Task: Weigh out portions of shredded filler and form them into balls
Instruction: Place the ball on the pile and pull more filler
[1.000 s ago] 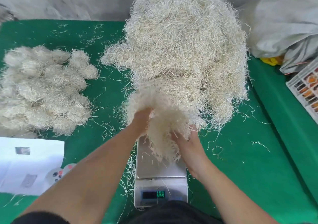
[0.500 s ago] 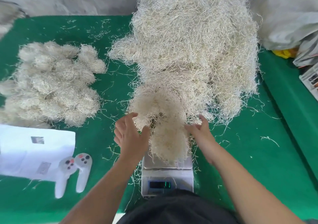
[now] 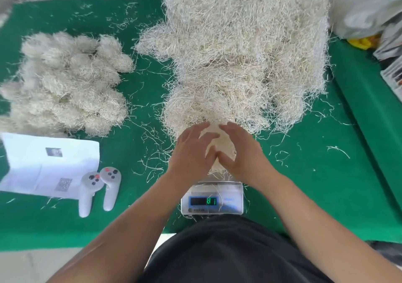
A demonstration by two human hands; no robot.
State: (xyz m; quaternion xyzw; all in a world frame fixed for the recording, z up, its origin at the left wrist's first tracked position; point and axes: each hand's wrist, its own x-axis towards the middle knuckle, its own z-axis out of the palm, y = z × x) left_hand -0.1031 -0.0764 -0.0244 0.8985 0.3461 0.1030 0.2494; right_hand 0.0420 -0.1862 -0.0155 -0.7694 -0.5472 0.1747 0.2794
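A large heap of pale shredded filler (image 3: pixel 243 49) covers the middle of the green table (image 3: pixel 304 184). A small portion of filler (image 3: pixel 219 145) sits on the digital scale (image 3: pixel 212 202), whose green display is lit. My left hand (image 3: pixel 191 154) and my right hand (image 3: pixel 241 152) lie over that portion from either side with fingers spread and fairly straight, thumbs nearly meeting. The scale's platform is mostly hidden under my hands. Several finished filler balls (image 3: pixel 69 82) are piled at the left.
A white sheet of paper (image 3: pixel 43 165) lies at the left front, with two grey hand controllers (image 3: pixel 100 187) beside it. Grey bags (image 3: pixel 365 6) and a crate edge stand at the right. Loose strands litter the cloth.
Both hands have come together over the portion on the scale; earlier they were pulling it down from the heap and holding it from the sides. The scale display now shows digits.
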